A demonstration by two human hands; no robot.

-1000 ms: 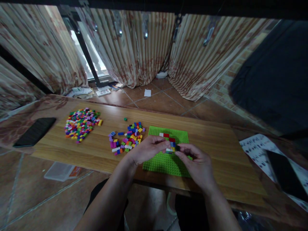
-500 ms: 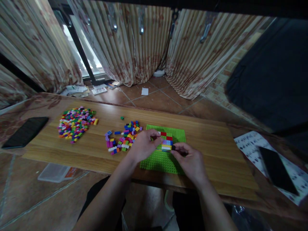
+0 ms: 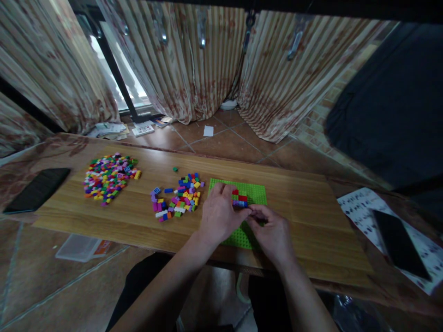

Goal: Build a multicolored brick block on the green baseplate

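A green studded baseplate (image 3: 258, 191) lies on the wooden table, partly hidden under both hands. On it stands a small build of toy bricks (image 3: 242, 199), with red, green, purple and blue ones showing. My left hand (image 3: 221, 213) is closed over the build's left and near side, covering much of it. Its thumb reaches right and meets the fingertips of my right hand. My right hand (image 3: 272, 230) is in a pinch at the build's near right corner. The small black brick it held is hidden by the fingers now.
Loose bricks (image 3: 187, 198) lie left of the baseplate, and a bigger brick pile (image 3: 109, 177) is farther left. A dark tablet-like object (image 3: 37, 190) rests at the far left. At the right, a black phone (image 3: 400, 244) lies on a printed sheet (image 3: 360, 205).
My left hand has moved right and slightly nearer, over the build, its thumb now at my right fingertips. My right hand stays almost in place; the black brick is no longer visible.
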